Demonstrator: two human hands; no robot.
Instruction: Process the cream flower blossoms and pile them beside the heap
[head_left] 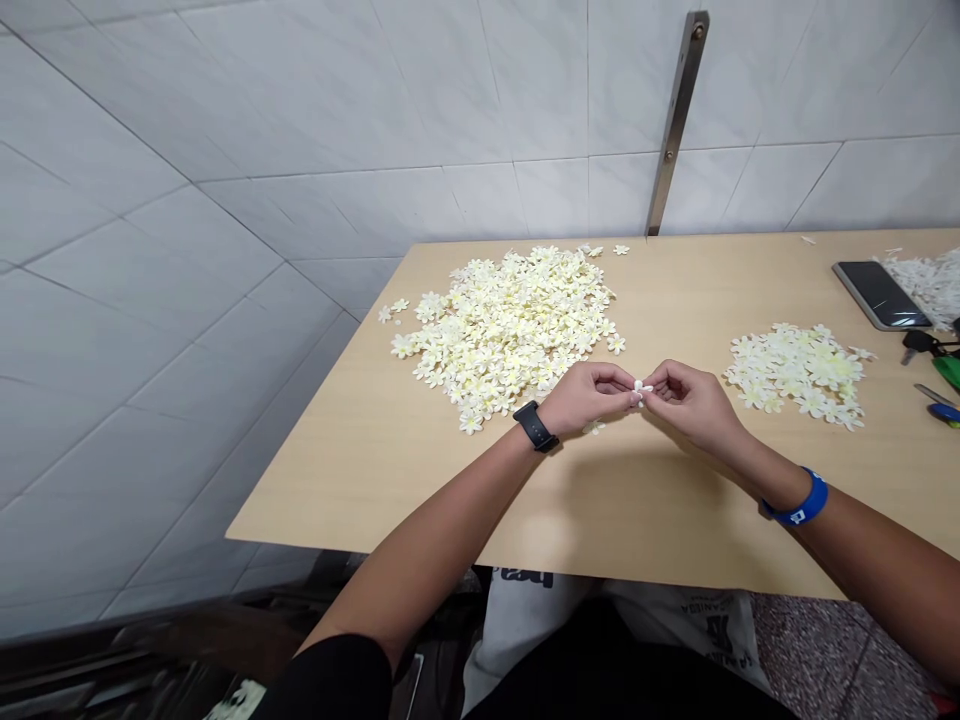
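A small white artificial flower (641, 386) is pinched between both my hands above the table. My left hand (592, 395), with a black watch on the wrist, grips its left side between thumb and fingertips. From the other side my right hand (691, 402) pinches the same flower; a blue wristband circles that wrist. Just left of my left hand spreads a large pile of pale yellow-white flowers (517, 320). One loose flower (593, 427) lies partly hidden beneath my left hand. To the right of my right hand sits a smaller pile of similar flowers (799, 370).
The wooden table (337, 450) meets a tiled wall with a metal bracket (677, 120). At right lie a phone (881, 295), a heap of thin white pieces (930, 280), keys (916, 344) and a blue-handled tool (943, 412). White printed sacks (525, 640) stand below the front edge.
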